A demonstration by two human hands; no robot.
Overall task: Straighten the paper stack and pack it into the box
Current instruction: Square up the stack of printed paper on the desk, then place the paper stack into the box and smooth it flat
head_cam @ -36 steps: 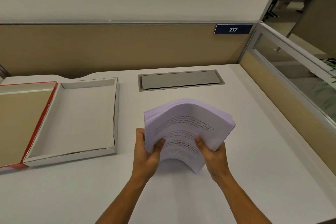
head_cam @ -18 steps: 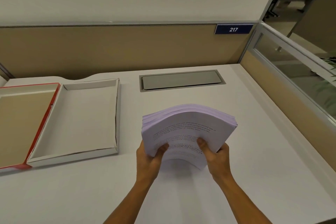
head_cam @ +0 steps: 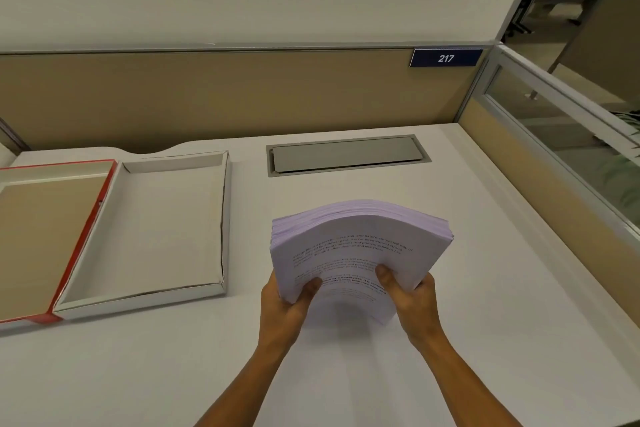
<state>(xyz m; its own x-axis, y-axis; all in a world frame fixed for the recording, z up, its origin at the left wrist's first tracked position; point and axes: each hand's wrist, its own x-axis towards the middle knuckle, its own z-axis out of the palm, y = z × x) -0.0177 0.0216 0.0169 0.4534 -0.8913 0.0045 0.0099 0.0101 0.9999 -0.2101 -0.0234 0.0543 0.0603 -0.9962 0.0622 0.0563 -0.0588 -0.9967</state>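
Left hand [head_cam: 287,308] and right hand [head_cam: 412,302] both grip the near edge of the paper stack [head_cam: 360,250], thumbs on top, fingers underneath. Stack is thick, pale lilac, printed text on the top sheet, bowed into an arch, held over the smooth white desk [head_cam: 485,288]. Box [head_cam: 145,236], shallow white cardboard tray, sits open to the left, apart from the stack. Red-edged lid [head_cam: 45,239] lies touching its left side.

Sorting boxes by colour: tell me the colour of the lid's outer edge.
Red, on the lid left of the white box; head view.
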